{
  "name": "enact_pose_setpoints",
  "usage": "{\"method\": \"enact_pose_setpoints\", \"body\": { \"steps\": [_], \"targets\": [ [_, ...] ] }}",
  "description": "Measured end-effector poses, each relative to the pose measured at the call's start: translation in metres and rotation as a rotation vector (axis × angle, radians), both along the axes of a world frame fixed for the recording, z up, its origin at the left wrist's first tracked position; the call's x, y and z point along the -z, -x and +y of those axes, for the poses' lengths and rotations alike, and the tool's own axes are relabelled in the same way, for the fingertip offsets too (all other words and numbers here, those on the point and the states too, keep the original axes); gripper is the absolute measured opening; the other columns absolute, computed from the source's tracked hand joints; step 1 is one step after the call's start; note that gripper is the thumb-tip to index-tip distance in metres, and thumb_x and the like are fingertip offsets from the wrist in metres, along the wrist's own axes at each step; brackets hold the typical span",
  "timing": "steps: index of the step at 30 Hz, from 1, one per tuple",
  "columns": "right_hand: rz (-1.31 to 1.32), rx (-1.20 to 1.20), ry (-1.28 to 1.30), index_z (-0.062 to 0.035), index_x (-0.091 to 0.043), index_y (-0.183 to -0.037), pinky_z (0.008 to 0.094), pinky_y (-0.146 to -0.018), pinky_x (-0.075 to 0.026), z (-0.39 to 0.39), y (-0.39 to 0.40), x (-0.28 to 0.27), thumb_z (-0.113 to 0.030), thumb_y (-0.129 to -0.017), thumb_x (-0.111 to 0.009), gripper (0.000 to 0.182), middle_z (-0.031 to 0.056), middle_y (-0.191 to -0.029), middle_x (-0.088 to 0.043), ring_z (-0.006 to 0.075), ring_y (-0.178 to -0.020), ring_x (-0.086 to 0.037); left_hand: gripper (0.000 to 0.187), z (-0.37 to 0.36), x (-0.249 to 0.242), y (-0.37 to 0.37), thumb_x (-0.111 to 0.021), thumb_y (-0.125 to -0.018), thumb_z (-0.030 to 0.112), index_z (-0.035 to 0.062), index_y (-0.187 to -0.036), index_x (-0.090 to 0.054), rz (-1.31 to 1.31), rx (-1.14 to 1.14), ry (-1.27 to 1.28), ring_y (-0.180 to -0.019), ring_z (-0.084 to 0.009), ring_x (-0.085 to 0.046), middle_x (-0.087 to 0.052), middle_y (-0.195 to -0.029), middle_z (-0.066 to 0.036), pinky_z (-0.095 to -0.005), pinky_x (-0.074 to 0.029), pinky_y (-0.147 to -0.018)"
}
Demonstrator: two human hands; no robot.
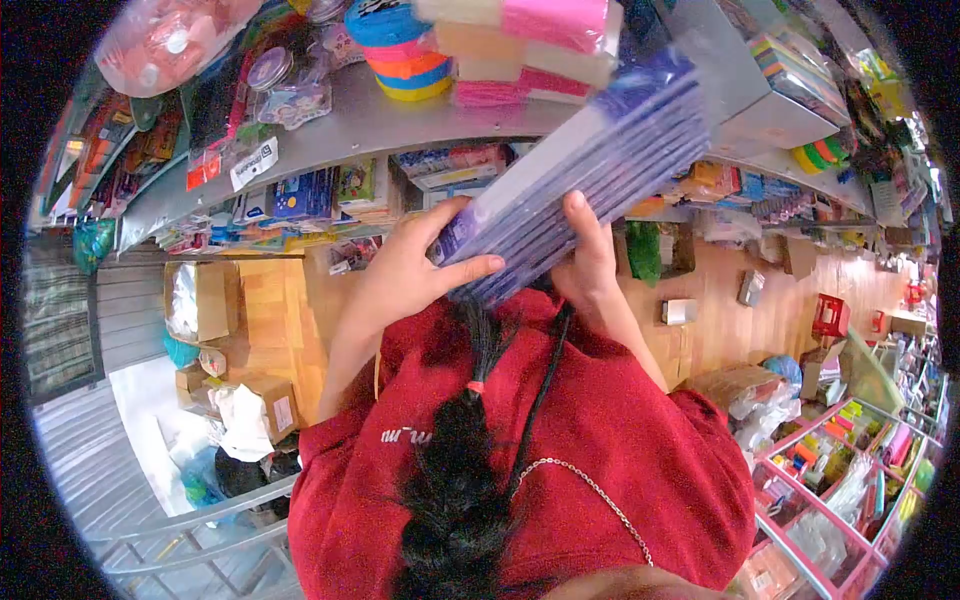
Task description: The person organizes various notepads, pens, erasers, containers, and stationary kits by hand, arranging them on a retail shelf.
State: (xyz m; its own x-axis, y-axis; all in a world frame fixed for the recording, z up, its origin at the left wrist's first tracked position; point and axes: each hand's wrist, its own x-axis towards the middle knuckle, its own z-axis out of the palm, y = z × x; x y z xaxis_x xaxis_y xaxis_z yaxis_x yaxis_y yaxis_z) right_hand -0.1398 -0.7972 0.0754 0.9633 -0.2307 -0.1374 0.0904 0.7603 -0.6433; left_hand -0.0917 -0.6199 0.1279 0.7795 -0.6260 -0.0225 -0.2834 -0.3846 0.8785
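Observation:
A thick stack of thin purple-blue packages (600,160) is held up at a slant in front of my chest, its layered edges showing. My left hand (425,250) grips the lower left end, thumb across the front edges. Around the near right side is my right hand (588,245), its thumb raised against the stack; its other fingers are hidden behind. What is inside the packages cannot be made out. Just beyond the stack's upper end lie pink and cream packs (540,50) on the grey shelf (340,120).
Colourful round tubs (400,50) stand on the shelf beside the packs. Books and boxes (305,195) fill the level below. A cardboard box (200,300) sits on the floor at left. A pink-edged divided rack (800,500) is at lower right.

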Motion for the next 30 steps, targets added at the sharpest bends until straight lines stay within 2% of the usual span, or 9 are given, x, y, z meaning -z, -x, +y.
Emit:
{"method": "enact_pose_setpoints", "body": {
  "steps": [3,4,6,9,11,14,18,21,30],
  "targets": [
    [-0.043,-0.024,-0.124,-0.0040,-0.037,-0.124,0.0415,-0.091,-0.044,0.010,0.000,0.018,-0.023,-0.077,-0.067,0.059,0.0096,-0.114,-0.051,0.0257,-0.104,-0.053,0.054,0.012,-0.009,-0.007,-0.073,-0.072,0.033,0.0006,-0.110,-0.054,-0.100,0.048,-0.081,-0.081,-0.0291,-0.062,-0.063,-0.089,-0.019,-0.0340,-0.047,-0.076],
    [-0.077,-0.011,-0.131,-0.0042,-0.039,-0.123,0.0439,-0.092,-0.043,0.016,-0.001,0.016,-0.029,-0.075,-0.067,0.061,0.0103,-0.114,-0.051,0.0278,-0.104,-0.053,0.054,0.017,-0.012,-0.009,-0.072,-0.072,0.034,0.0009,-0.110,-0.055,-0.157,0.058,-0.101,-0.080,-0.0316,-0.062,-0.063,-0.088,-0.020,-0.0354,-0.048,-0.075],
    [-0.124,-0.007,-0.087,-0.0036,-0.042,-0.123,0.0434,-0.093,-0.041,0.024,0.000,0.021,-0.040,-0.077,-0.062,0.062,0.0128,-0.115,-0.053,0.0289,-0.106,-0.052,0.053,0.026,-0.017,-0.009,-0.071,-0.073,0.037,0.0016,-0.109,-0.055,-0.258,0.068,-0.137,-0.079,-0.0367,-0.061,-0.062,-0.086,-0.022,-0.0382,-0.048,-0.072],
    [-0.152,0.036,0.006,-0.0049,-0.042,-0.124,0.0450,-0.093,-0.040,0.044,-0.002,0.020,-0.048,-0.076,-0.060,0.067,0.0153,-0.116,-0.052,0.0298,-0.107,-0.051,0.061,0.041,-0.018,-0.011,-0.076,-0.066,0.041,0.0032,-0.110,-0.057,-0.216,0.041,-0.223,-0.087,-0.0326,-0.059,-0.062,-0.092,-0.018,-0.0372,-0.046,-0.077],
    [-0.204,0.073,0.000,-0.0055,-0.041,-0.125,0.0454,-0.092,-0.041,0.057,-0.006,0.023,-0.048,-0.076,-0.060,0.068,0.0157,-0.116,-0.051,0.0297,-0.107,-0.051,0.058,0.054,-0.021,-0.018,-0.074,-0.068,0.042,0.0046,-0.109,-0.058,-0.132,0.084,-0.243,-0.085,-0.0329,-0.060,-0.063,-0.093,-0.018,-0.0385,-0.046,-0.076],
    [-0.242,0.070,-0.011,-0.0102,-0.040,-0.127,0.0475,-0.093,-0.039,0.078,-0.008,0.023,-0.046,-0.077,-0.060,0.064,0.0088,-0.117,-0.052,0.0298,-0.107,-0.051,0.058,0.076,-0.018,-0.024,-0.073,-0.068,0.043,0.0052,-0.110,-0.058,-0.201,0.117,-0.214,-0.084,-0.0332,-0.061,-0.063,-0.094,-0.018,-0.0385,-0.047,-0.075],
    [-0.439,0.100,-0.189,-0.0115,-0.037,-0.129,0.0510,-0.096,-0.037,0.114,-0.024,0.021,-0.036,-0.074,-0.065,0.067,0.0111,-0.118,-0.052,0.0279,-0.112,-0.049,0.057,0.109,-0.017,-0.032,-0.073,-0.068,0.043,0.0053,-0.109,-0.060,-0.315,0.142,-0.162,-0.081,-0.0334,-0.062,-0.064,-0.094,-0.018,-0.0383,-0.048,-0.073],
    [-0.518,0.024,-0.256,-0.0246,-0.037,-0.129,0.0553,-0.097,-0.033,0.131,-0.034,0.025,-0.029,-0.081,-0.061,0.054,0.0012,-0.120,-0.051,0.0296,-0.110,-0.050,0.056,0.133,-0.019,-0.036,-0.073,-0.068,0.042,0.0043,-0.107,-0.061,-0.339,0.128,-0.136,-0.080,-0.0333,-0.063,-0.065,-0.092,-0.018,-0.0382,-0.048,-0.073],
    [-0.621,-0.139,-0.232,-0.0234,-0.039,-0.124,0.0564,-0.097,-0.032,0.180,-0.057,0.026,-0.028,-0.082,-0.061,0.048,0.0007,-0.112,-0.053,0.0318,-0.109,-0.050,0.055,0.190,-0.012,-0.048,-0.074,-0.068,0.041,0.0014,-0.103,-0.061,-0.317,0.091,-0.097,-0.079,-0.0339,-0.062,-0.064,-0.090,-0.018,-0.0383,-0.048,-0.072]
  ]
}}
